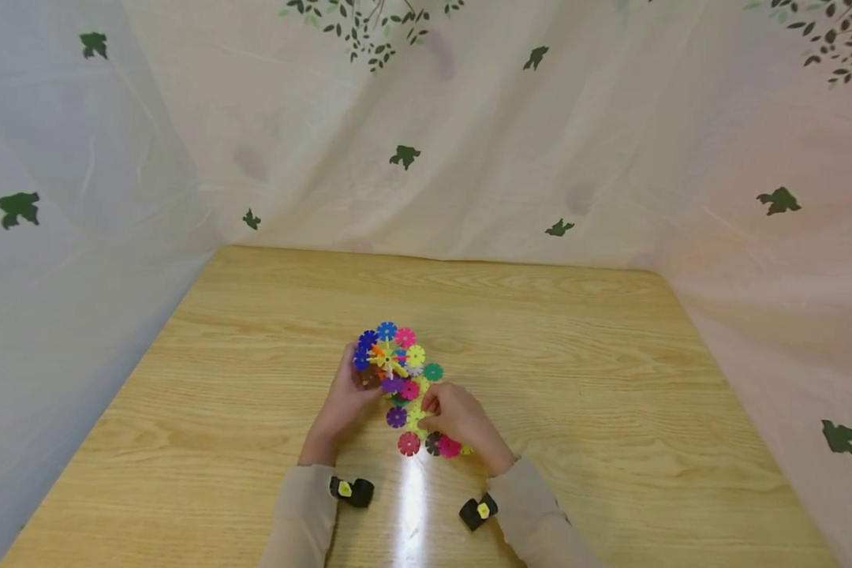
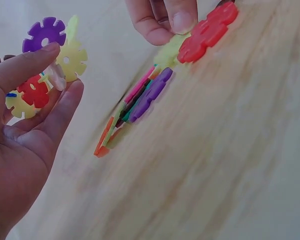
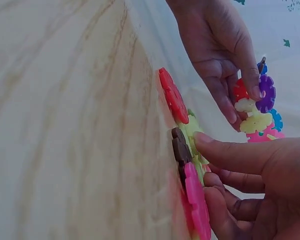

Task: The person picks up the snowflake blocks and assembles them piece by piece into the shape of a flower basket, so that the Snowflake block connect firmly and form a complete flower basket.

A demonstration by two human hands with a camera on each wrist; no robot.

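Note:
My left hand (image 1: 342, 401) grips a cluster of joined, notched plastic snowflake discs (image 1: 387, 359), raised above the table. In the left wrist view, its thumb presses near a purple disc (image 2: 44, 35), with pale yellow and red discs beside it. My right hand (image 1: 465, 416) pinches a yellow disc (image 3: 192, 131) in a flat piece of joined discs lying on the table. Pink (image 3: 196, 200), brown (image 3: 180, 150) and red (image 3: 173, 95) discs adjoin it. A purple disc (image 1: 397, 416) lies nearer the left hand. Whether cluster and flat piece are joined, I cannot tell.
A wood-grain table (image 1: 575, 363) lies under both hands. Pale cloth (image 1: 454, 197) with green bird and leaf prints hangs behind it and on both sides. Black bands with cameras (image 1: 355, 492) sit at both wrists.

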